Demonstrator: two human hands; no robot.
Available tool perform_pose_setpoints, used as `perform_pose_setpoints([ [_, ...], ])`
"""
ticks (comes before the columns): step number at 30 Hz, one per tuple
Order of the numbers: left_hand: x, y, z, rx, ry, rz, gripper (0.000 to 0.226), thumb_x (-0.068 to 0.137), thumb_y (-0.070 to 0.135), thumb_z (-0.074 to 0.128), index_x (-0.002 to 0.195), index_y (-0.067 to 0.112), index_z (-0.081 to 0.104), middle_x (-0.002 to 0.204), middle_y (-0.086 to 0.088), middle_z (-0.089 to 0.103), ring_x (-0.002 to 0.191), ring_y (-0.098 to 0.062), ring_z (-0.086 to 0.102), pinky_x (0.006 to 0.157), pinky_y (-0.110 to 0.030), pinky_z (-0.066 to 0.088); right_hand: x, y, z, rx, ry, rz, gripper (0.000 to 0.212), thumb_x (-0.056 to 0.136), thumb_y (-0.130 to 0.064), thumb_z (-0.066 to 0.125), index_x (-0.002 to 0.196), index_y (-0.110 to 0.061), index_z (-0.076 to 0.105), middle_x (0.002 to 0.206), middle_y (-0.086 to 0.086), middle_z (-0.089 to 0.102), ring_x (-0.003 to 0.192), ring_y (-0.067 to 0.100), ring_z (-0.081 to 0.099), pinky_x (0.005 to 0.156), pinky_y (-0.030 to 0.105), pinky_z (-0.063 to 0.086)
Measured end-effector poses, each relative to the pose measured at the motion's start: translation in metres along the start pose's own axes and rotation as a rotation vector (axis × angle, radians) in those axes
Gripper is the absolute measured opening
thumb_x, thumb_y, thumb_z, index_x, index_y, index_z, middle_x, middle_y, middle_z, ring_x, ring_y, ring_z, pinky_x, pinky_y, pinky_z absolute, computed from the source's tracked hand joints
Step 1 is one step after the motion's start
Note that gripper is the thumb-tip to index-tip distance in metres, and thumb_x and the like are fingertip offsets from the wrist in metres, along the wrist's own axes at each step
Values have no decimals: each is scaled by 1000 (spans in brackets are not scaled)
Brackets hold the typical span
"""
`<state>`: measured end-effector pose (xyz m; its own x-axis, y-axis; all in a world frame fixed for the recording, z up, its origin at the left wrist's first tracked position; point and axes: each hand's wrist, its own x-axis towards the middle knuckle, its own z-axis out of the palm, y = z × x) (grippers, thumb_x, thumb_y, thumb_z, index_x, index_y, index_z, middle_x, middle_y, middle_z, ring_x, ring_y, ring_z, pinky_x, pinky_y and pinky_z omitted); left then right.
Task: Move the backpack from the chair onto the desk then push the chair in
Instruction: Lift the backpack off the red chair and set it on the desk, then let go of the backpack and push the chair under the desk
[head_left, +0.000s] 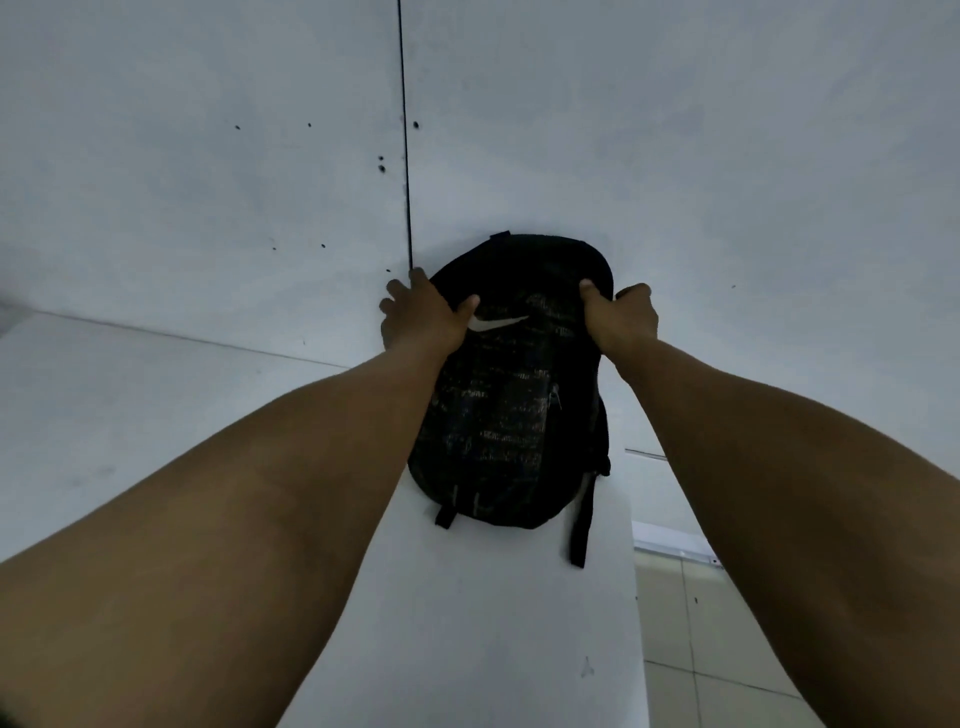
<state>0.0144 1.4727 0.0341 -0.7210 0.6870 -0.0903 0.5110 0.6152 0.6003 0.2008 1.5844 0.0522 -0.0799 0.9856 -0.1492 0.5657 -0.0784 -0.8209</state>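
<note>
A black backpack (511, 415) with a pale swoosh mark and a faint printed pattern lies on the white desk (467, 623), its top end against the wall. My left hand (423, 314) grips its upper left side, thumb over the front. On the upper right side my right hand (618, 314) is closed on the fabric. Two straps hang loose at the pack's near end. The chair is out of view.
A pale wall (675, 156) with a thin dark vertical seam (405, 156) and small holes rises right behind the desk. The desk's right edge (636, 597) drops to a tiled floor (717, 649) at lower right.
</note>
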Motion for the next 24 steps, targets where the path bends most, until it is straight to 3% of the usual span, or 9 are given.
perform_pose_setpoints([
  [4, 4, 13, 3, -134, 37, -178, 107, 77, 61, 73, 149, 4, 19, 145, -18, 44, 129, -33, 48, 96, -40, 46, -4, 10, 11, 58, -26, -65, 72, 90, -57, 60, 137, -8, 37, 135, 14, 53, 121, 30, 54, 101, 39, 47],
  [8, 8, 10, 13, -230, -5, -161, 99, 78, 61, 73, 144, 3, 30, 141, -16, 50, 126, -31, 54, 93, -36, 48, 0, 18, 16, -37, -29, -110, 73, 93, -57, 57, 140, -5, 37, 136, 17, 54, 123, 33, 54, 100, 40, 47],
  [14, -2, 5, 11, -12, 121, 32, 107, 74, 73, 63, 149, 8, 27, 141, -15, 51, 125, -32, 53, 98, -44, 48, -6, 10, 17, -121, 36, -117, 76, 93, -55, 57, 140, 0, 34, 140, 20, 48, 129, 36, 48, 104, 47, 44],
  [22, -25, 17, -4, 163, 22, 166, 65, 91, 46, 62, 139, 6, 42, 134, -17, 53, 118, -32, 56, 84, -38, 47, -32, -6, 7, -292, 83, -176, 75, 90, -41, 63, 143, -1, 30, 145, 19, 39, 134, 35, 37, 104, 50, 38],
  [24, -35, 19, -10, 201, -17, 164, 48, 91, 40, 63, 125, 7, 53, 123, -14, 60, 101, -27, 61, 74, -32, 45, -43, -8, 1, -347, 98, -200, 70, 88, -38, 63, 140, -2, 33, 142, 18, 40, 133, 35, 38, 102, 50, 39],
])
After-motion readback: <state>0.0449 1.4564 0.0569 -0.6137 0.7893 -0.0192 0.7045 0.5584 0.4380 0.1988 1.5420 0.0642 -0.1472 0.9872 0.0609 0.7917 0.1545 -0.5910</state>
